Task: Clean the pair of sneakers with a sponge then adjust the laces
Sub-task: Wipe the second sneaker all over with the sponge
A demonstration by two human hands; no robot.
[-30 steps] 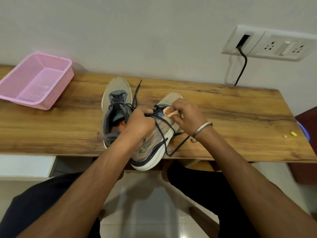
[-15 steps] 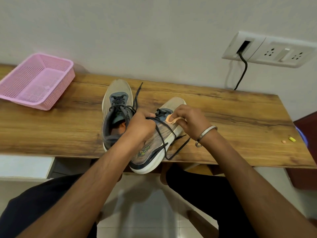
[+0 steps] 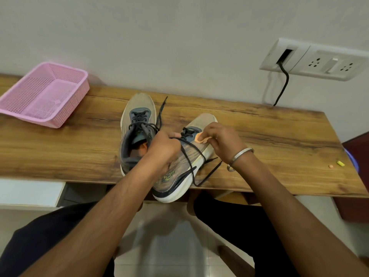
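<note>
Two sneakers stand side by side on the wooden table [image 3: 60, 154], well right of a pink basket [image 3: 43, 92]: the left sneaker [image 3: 137, 118] rests flat with its laces loose, while the right sneaker [image 3: 183, 170], heel overhanging the near edge, is steadied by the left hand [image 3: 163, 148], whose fingers are curled round its collar and a strand of black lace [image 3: 191, 156]. At right, the right hand [image 3: 221, 140] pinches a small orange sponge [image 3: 199, 138] against the upper just beside the eyelets, so the cleaning step appears to be in hand. Next, judging from this, the sponge must work along the remaining upper and sole before the trailing lace is drawn even.
</note>
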